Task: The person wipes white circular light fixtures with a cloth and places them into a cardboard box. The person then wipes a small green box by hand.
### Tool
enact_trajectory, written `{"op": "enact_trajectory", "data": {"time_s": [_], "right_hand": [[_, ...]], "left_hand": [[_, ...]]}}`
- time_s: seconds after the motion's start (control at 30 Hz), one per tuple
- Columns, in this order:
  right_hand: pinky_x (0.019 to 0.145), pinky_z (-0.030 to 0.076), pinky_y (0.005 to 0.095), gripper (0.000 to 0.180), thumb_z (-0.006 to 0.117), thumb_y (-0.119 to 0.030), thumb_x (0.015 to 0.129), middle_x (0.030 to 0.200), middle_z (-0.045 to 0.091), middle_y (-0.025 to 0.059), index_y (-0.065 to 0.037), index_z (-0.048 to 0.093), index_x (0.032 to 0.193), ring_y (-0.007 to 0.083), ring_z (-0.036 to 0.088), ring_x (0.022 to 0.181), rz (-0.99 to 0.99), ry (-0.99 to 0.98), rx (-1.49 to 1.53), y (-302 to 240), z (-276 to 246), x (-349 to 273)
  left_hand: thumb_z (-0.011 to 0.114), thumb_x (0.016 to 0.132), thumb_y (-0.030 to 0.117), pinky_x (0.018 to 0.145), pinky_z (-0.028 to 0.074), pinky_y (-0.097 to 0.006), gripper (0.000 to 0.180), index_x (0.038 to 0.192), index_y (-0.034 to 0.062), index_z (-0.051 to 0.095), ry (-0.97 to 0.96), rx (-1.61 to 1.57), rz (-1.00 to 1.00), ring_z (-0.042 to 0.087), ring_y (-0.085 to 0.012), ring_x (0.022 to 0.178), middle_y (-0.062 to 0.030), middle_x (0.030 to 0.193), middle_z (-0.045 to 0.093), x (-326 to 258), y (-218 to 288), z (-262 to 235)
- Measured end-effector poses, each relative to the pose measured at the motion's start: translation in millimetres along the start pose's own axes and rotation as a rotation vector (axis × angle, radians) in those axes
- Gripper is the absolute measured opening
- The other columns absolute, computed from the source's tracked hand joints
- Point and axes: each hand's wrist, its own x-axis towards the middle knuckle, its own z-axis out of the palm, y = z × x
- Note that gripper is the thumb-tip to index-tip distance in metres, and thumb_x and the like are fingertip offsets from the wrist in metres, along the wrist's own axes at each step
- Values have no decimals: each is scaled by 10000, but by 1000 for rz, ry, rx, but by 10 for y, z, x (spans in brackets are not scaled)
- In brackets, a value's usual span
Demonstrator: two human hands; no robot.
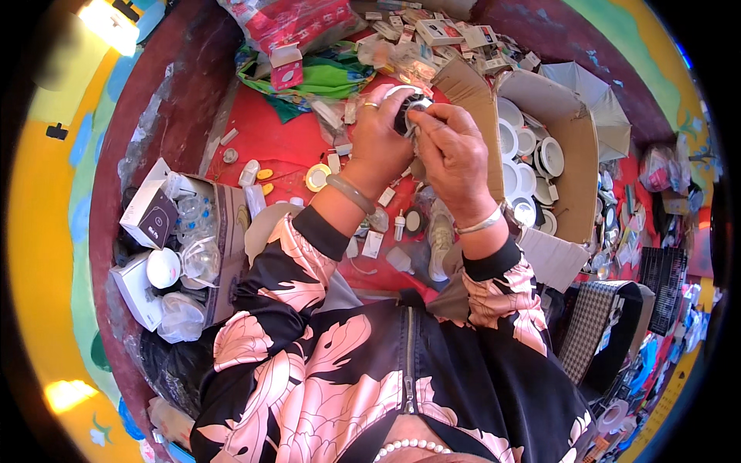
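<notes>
Both hands are up at the far middle, closed in on one round black-and-white fitting (404, 114)! The left hand (380, 127) wraps it from the left, fingers curled round the pale rim, and the right hand (454, 154) comes in from the right, thumb and fingertips pinching at its edge. Exactly what those fingertips grip is too small to tell.

Beneath them spreads the red cloth (266, 139), and what a scatter: a yellow-rimmed disc (317, 177) just left of the left wrist, then a white bulb (400, 225) and a small white box (371, 245) nearer, between the forearms. A shoe (441, 245) sits there too, toward the right.

Right of the hands stands an open cardboard box (573, 143), with white round discs (551, 157) piled inside! Over on the left, another carton (230, 251) holds clear plastic wrapping (193, 216), a black-and-white box (150, 216) leaning at its far left. On the far side, a pink box (286, 69) rests on green cloth (336, 77), with a jumble of small packages (440, 32) to its right.
</notes>
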Motion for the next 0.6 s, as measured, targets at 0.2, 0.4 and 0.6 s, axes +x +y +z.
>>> {"op": "enact_trajectory", "data": {"time_s": [0.2, 0.4, 0.6], "right_hand": [[642, 475, 277, 161, 614, -21, 792, 835, 627, 79, -52, 697, 927, 174, 613, 716, 185, 132, -40, 210, -103, 67], [609, 478, 214, 133, 589, -47, 865, 848, 653, 40, 10, 672, 953, 90, 597, 718, 740, 307, 892, 591, -313, 85], [615, 522, 247, 160, 590, -80, 870, 846, 655, 80, 40, 643, 963, 127, 616, 681, 827, 289, 1071, 581, -377, 86]], "left_hand": [[789, 613, 81, 871, 470, -348, 582, 1136, 40, 537, -142, 17, 52, 552, -258, 1043, -166, 1129, 530, -26, 166, -103], [681, 803, 264, 852, 484, -294, 493, 1184, 5, 504, -61, -1000, -643, 603, -167, 922, -77, 1027, 612, 87, 57, -179], [418, 885, 505, 841, 496, -447, 563, 1194, 46, 525, -46, -1596, -1015, 609, -393, 960, -206, 1048, 615, 196, -49, -312]]}}
